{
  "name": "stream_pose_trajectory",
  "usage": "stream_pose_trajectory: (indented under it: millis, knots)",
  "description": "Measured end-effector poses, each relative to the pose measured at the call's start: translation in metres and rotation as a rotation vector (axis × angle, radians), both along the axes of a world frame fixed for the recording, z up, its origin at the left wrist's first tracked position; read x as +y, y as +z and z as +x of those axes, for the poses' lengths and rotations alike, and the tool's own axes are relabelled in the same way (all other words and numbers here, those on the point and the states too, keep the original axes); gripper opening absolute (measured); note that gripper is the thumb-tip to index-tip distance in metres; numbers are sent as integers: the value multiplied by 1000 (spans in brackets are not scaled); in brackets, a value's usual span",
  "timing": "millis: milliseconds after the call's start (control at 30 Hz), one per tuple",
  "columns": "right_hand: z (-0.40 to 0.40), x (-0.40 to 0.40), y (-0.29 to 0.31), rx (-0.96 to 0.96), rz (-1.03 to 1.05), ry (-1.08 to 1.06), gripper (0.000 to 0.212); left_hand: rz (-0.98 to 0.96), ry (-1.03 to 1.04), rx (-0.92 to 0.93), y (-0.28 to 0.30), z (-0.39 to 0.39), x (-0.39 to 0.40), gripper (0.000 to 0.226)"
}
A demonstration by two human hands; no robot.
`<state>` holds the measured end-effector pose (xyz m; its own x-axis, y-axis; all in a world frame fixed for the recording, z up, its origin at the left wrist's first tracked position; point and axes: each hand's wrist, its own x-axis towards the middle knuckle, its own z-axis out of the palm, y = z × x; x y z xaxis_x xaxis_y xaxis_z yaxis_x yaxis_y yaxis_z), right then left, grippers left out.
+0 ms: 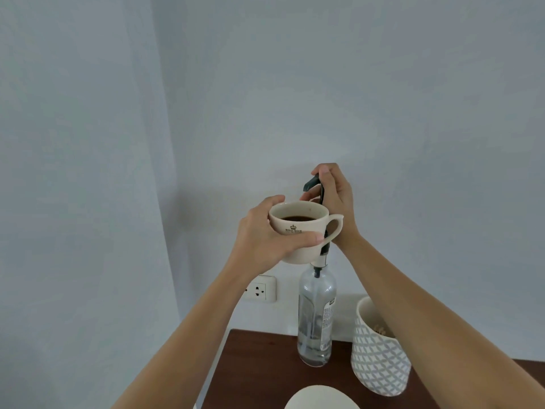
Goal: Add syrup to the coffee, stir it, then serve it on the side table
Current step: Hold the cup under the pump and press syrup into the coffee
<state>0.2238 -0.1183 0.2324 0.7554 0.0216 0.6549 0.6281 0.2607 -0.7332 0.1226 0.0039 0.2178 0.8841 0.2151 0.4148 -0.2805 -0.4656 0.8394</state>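
Note:
My left hand (265,234) holds a cream mug (300,228) of dark coffee in the air, with its handle pointing right. The mug sits just under the black spout of a pump (312,183) that tops a tall clear syrup bottle (316,317). The bottle stands upright on the dark wooden table (259,370) and holds a little clear liquid at its base. My right hand (334,199) is wrapped around the pump head from behind the mug, fingers on top of it. The mug hides part of the pump stem.
A white patterned ceramic holder (379,352) with wooden sticks inside stands right of the bottle. The rim of a white saucer (321,397) shows at the bottom edge. A wall socket (261,289) sits behind the table, with a pale curtain on the left.

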Motion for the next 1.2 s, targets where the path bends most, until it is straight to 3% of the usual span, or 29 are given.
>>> stream_pose_trajectory:
  millis: [300,1200]
  knots:
    - [7,2,-2,-33,28,-79,23,-14,-11,-20,4,7,-1,119]
    - [12,4,-4,-84,66,-147,24,-6,-8,-4,8,8,-1,118]
